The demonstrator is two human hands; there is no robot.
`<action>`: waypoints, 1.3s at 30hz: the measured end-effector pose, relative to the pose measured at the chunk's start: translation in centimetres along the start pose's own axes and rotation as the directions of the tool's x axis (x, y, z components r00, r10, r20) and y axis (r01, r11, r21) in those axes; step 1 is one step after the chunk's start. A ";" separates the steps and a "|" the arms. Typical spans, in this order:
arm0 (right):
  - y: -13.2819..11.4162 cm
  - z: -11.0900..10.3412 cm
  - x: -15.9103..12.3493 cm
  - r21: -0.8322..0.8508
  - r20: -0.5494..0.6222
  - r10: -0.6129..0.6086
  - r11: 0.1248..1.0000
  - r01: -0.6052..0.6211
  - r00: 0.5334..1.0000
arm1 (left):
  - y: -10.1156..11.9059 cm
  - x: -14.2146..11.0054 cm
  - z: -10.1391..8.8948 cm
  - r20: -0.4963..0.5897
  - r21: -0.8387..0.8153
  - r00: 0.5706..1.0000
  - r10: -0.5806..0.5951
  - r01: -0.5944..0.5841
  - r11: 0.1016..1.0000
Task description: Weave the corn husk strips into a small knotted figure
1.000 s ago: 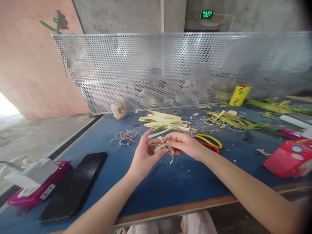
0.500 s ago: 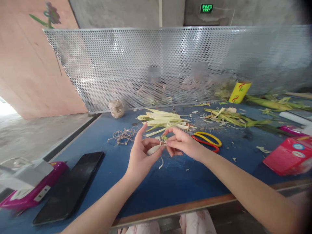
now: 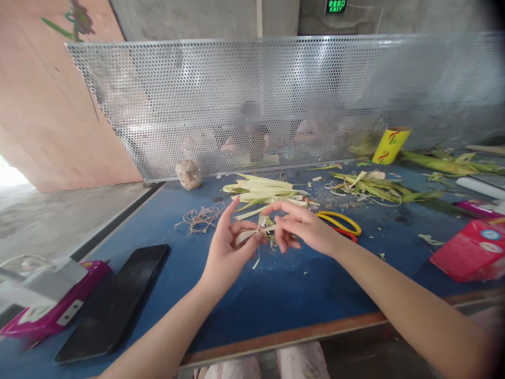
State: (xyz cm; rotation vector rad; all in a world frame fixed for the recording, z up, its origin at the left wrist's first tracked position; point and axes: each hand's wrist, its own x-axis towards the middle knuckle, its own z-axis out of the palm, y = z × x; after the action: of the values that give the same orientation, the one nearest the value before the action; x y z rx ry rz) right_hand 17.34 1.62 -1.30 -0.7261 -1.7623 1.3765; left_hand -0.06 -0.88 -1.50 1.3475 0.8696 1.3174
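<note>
My left hand [image 3: 225,251] pinches a small pale piece of corn husk [image 3: 245,237] between thumb and fingers, with the index finger raised. A narrow strip runs from it to the right, and its end is gripped by the fingertips of my right hand [image 3: 310,227]. Little yellow-green bits [image 3: 270,221] show between the hands, and a thin end hangs below. Just beyond lies a pile of pale husk strips [image 3: 266,189]. Scissors with yellow and red handles [image 3: 342,221] lie partly hidden behind my right hand.
On the blue table [image 3: 292,295] are tangled twine [image 3: 202,218], a round twine ball [image 3: 188,175], a black phone [image 3: 114,305], a purple power strip [image 3: 59,310], a red box [image 3: 465,250], a yellow roll [image 3: 391,146] and husk scraps [image 3: 371,187]. People sit behind a perforated metal screen [image 3: 221,84].
My right hand has shifted slightly right, away from my left hand, and more of the strip between them shows. The left hand keeps its hold. The view has tilted slightly.
</note>
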 end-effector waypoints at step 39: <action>1.0 0.0 0.1 -0.451 -0.199 -0.195 0.888 0.087 0.960 | 0.0 0.5 -0.2 0.113 -0.149 0.963 -0.244 0.259 0.954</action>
State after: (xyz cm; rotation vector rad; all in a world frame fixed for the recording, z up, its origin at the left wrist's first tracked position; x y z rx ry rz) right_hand 17.26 2.00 -2.24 -0.9380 -1.9040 0.7559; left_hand -0.16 -0.40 -1.44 1.1210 0.8213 1.0936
